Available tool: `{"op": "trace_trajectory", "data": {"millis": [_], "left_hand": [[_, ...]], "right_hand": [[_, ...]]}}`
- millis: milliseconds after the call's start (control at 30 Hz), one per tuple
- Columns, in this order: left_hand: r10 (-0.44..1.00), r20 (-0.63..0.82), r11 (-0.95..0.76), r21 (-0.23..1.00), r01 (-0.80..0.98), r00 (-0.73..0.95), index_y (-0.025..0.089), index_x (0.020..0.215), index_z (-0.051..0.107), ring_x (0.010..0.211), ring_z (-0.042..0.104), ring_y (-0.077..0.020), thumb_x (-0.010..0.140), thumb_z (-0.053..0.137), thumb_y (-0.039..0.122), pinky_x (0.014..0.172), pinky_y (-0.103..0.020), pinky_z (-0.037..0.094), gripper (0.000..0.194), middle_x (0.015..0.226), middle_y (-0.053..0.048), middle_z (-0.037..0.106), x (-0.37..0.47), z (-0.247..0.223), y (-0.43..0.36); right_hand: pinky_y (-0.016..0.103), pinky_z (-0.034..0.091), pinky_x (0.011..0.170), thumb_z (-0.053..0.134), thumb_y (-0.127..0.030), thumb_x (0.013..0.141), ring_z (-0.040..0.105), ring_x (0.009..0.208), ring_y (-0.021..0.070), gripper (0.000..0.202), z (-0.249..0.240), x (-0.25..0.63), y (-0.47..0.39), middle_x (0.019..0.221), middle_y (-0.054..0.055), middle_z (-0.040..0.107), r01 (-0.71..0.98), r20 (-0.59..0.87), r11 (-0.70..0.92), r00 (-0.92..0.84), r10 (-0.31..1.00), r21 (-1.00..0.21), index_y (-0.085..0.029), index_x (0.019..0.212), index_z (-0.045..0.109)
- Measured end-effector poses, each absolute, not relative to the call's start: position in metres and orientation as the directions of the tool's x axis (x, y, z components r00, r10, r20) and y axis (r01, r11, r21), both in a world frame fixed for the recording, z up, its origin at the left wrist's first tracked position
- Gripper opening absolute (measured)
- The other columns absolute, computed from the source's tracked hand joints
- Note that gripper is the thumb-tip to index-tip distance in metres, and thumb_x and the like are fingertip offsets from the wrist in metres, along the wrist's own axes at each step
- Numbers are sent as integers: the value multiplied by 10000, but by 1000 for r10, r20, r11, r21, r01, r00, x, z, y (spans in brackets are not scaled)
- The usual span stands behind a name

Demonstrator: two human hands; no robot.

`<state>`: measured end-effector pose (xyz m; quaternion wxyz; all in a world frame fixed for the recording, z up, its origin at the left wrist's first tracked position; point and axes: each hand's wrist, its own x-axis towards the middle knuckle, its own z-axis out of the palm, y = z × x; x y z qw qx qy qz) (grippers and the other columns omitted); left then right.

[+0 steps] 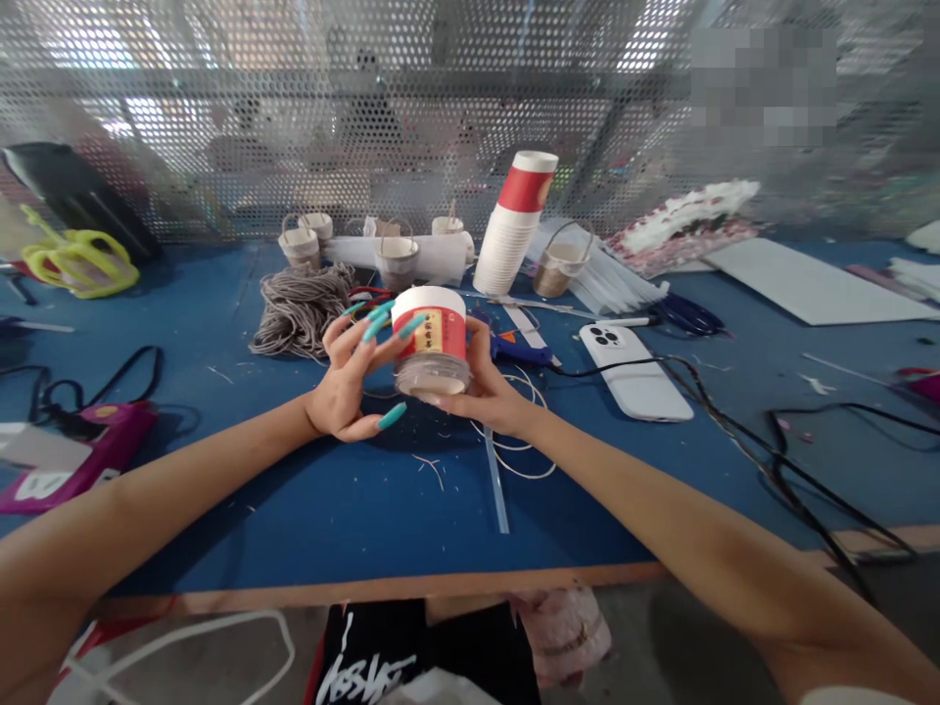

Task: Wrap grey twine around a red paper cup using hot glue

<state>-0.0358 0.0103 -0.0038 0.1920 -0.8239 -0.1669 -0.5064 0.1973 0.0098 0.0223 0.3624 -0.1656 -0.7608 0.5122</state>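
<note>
A red and white paper cup (452, 338) with yellow lettering is raised above the table in front of me. Grey cord (433, 374) is wound around its lower end. My right hand (491, 387) grips the cup from the right, its fingers partly hidden behind it. At the cup's left, my left hand (352, 377) has its long turquoise-nailed fingers spread; a fingertip lies against the cup's side, and the thumb stands apart below. Behind the right hand lies a blue hot glue gun (523, 351). A clear glue stick (496, 480) rests on the table below the cup.
A heap of grey cord (305, 308) lies left of centre. Behind stand a leaning stack of paper cups (506, 245) and several cord-wrapped little buckets (397, 261). A white phone (635, 374) and black cables (724, 431) lie right. A perforated metal screen (294, 117) closes the back.
</note>
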Motion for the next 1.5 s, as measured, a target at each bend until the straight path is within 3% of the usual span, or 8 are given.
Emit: {"op": "trace_trajectory", "data": {"millis": [200,467,700,867,967,1133,1300,1500], "left_hand": [[46,875,-799,-257,543,482,317,1575,116,1430,397,-296,910,280,630,1186,-528,245,753,1322,-68,622,-32,-3,7],[-8,872,-794,-302,527,489,232,1571,200,1358,464,-261,921,322,620,1221,-449,224,767,1253,-84,640,-32,2,4],[-15,899,-791,-278,546,437,277,1550,220,1257,557,-262,909,275,652,1121,-488,356,745,1129,-59,695,-32,-2,7],[42,907,-815,-211,540,418,254,1570,156,1388,474,-306,889,321,659,1120,-535,353,809,1260,-90,665,-32,1,4],[-6,901,-869,-219,444,433,214,1567,202,1474,370,-272,906,416,555,1201,-501,284,774,1404,-92,606,-29,6,1],[-27,884,-883,-239,404,466,294,1563,209,1512,302,-191,930,416,449,1266,-435,193,683,1573,-2,458,-27,9,0],[-18,897,-891,-215,400,442,292,1572,183,1467,372,-208,943,441,457,1232,-465,244,700,1426,-38,604,-28,9,1],[-67,809,-900,-302,314,584,308,1532,274,1398,454,-200,969,429,442,1249,-470,169,598,1157,-7,748,-27,9,-1]], "right_hand": [[486,560,1008,726,-484,804,596,1208,259,664,27,198,4,1325,77,540,-143,372,408,-737,564,-902,-338,1290,298],[516,510,1060,797,-425,749,566,1236,265,639,33,197,2,1319,77,518,-130,310,317,-718,623,-939,-289,1211,377],[509,477,1070,807,-387,737,564,1225,257,608,34,196,1,1280,60,522,-131,274,262,-717,641,-956,-287,1178,400],[486,475,1071,822,-397,715,552,1238,248,659,33,194,2,1289,49,538,-205,307,229,-673,673,-952,-312,1185,369],[472,477,1078,821,-379,717,543,1250,243,657,34,193,0,1301,41,533,-225,312,217,-666,677,-950,-322,1173,351],[462,469,1083,813,-351,729,529,1275,249,648,37,193,-3,1312,49,524,-216,300,208,-669,680,-954,-313,1180,349],[430,496,1047,817,-361,720,562,1224,236,701,31,196,2,1352,59,522,-197,273,189,-675,685,-962,-315,1237,346],[447,536,961,796,-325,686,614,1072,243,970,24,200,6,1240,61,589,-104,192,170,-716,671,-980,-333,1474,229]]}}
